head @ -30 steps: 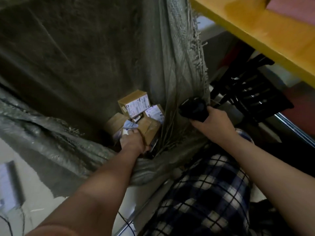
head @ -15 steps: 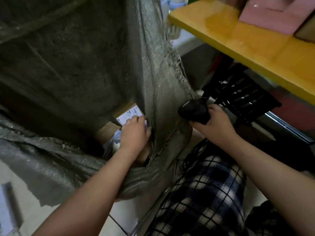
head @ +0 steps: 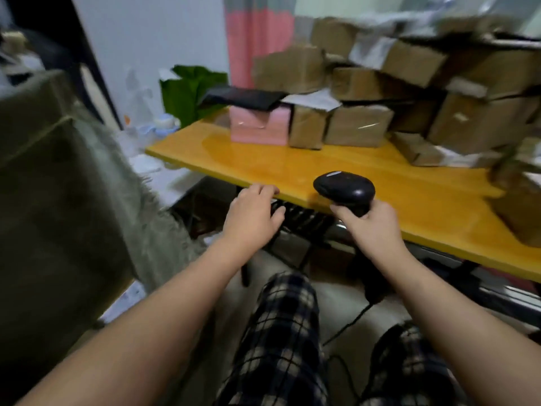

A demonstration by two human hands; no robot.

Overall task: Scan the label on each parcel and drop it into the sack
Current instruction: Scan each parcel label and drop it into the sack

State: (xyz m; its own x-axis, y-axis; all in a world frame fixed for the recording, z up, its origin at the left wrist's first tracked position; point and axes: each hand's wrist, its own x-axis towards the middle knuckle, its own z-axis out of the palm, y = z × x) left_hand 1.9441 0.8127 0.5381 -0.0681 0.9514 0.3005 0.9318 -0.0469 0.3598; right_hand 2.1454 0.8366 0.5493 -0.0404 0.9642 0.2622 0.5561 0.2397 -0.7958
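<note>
My right hand (head: 370, 227) grips the handle of a black barcode scanner (head: 344, 189), its head over the front edge of the yellow table (head: 295, 168). My left hand (head: 253, 216) is empty, fingers loosely spread, just below the table's edge. A heap of brown cardboard parcels (head: 409, 92) fills the back and right of the table; a pink parcel (head: 259, 124) sits at its left end with a black flat packet (head: 243, 97) on top. The grey-green woven sack (head: 58, 186) stands at the left, its inside hidden.
A green bag (head: 190, 89) stands behind the table's left corner by the white wall. A dark crate (head: 298, 218) sits under the table. The scanner's black cable (head: 351, 320) runs down past my plaid-trousered knees (head: 281, 332).
My left hand has come out of the sack, leaving the parcel inside, and now hangs by the table edge. My view has swung from the sack up to the table. The scanner stays in my right hand.
</note>
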